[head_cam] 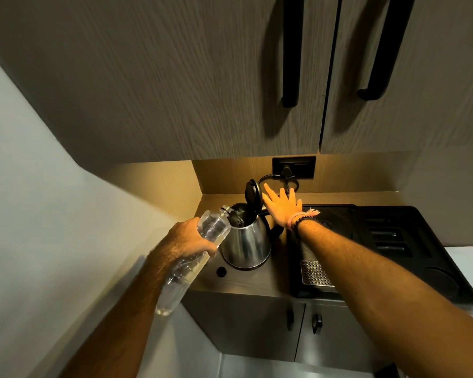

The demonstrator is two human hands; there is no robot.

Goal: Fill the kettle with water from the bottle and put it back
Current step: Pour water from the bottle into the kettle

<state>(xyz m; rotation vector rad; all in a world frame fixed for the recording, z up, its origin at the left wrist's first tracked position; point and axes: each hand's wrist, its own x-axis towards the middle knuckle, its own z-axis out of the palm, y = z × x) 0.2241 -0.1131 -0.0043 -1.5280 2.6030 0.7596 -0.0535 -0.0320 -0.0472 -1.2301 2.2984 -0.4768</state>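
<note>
A steel kettle [245,241] stands on the wooden counter [257,282] with its black lid [253,193] tipped up and open. My left hand [187,238] grips a clear plastic bottle [200,241], uncapped and tilted, its mouth at the kettle's rim. The bottle looks nearly empty. My right hand [283,207] is flat with fingers spread, just right of the raised lid, above the kettle's black handle. It holds nothing.
A small black bottle cap [221,271] lies on the counter left of the kettle. A black tray [380,246] with a metal grille fills the counter to the right. The kettle's cord runs to a wall socket [294,167]. Cabinets hang overhead.
</note>
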